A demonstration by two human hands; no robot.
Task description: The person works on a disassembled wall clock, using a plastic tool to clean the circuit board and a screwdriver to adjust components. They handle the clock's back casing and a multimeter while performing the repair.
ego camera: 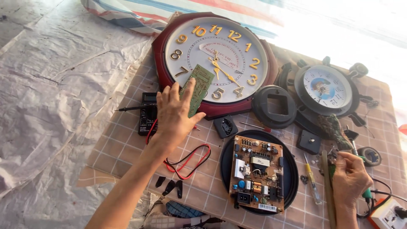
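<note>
Head view of a repair mat strewn with clock parts. The left hand [173, 113] holds a small green circuit board [196, 88] against the lower face of a large red-rimmed wall clock [215, 63]. The board lies flat across the clock's glass and bottom rim, tilted, with its lower end under the palm. It appears thin, light and stiff, with brittle edges and solder points that are probably easy to damage; the long bare edges seem the safest place to take hold, and the smooth glass beneath may let it slide. The left fingers [189, 85] are spread and extended flat over the board, thumb out to the side, pressing more than pinching.

The right hand [350, 178] is curled closed around a slim tool with a green handle [367, 194], likely a soldering iron, beside a yellow-handled screwdriver [313, 181]. Between the hands a brown power-supply board [257, 173] rests on a round black tray [225, 157]. A black multimeter [148, 113] with red and black leads [190, 161] lies just left of the left hand; a smaller black clock [326, 88] sits at upper right.
</note>
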